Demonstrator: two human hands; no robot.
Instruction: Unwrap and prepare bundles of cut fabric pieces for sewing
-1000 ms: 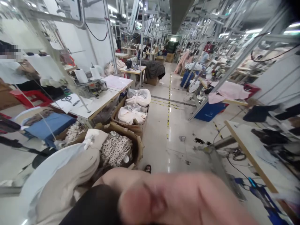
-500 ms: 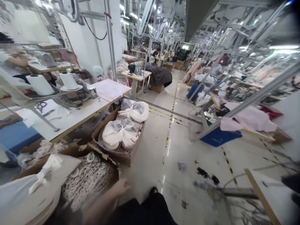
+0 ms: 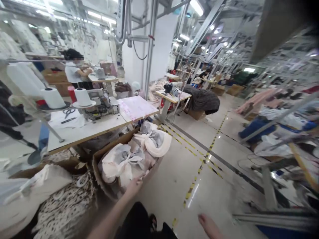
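Note:
My left hand (image 3: 134, 186) reaches forward from the bottom of the view. It touches the near rim of a cardboard box (image 3: 97, 160) and the tied cream and grey fabric bundle (image 3: 117, 163) inside. Its fingers are smeared, so their grip is unclear. A second bundle (image 3: 156, 143) lies at the box's far end. Only part of my right hand (image 3: 208, 225) shows at the bottom edge. It is blurred, hangs over the floor and touches nothing I can see.
Another box of spotted fabric (image 3: 65, 206) stands at the lower left. Behind the boxes a sewing table (image 3: 104, 125) carries a sewing machine (image 3: 100, 103), thread cones (image 3: 53, 98) and scissors (image 3: 67, 112). A person (image 3: 73, 70) sits further back. Striped floor tape (image 3: 199, 169) marks the aisle; a metal frame (image 3: 274, 217) lies at the right.
The view has swung left and moved closer to the box of bundles. My left hand has gone from the spotted-fabric box to the bundle box's rim. My right hand has come into view.

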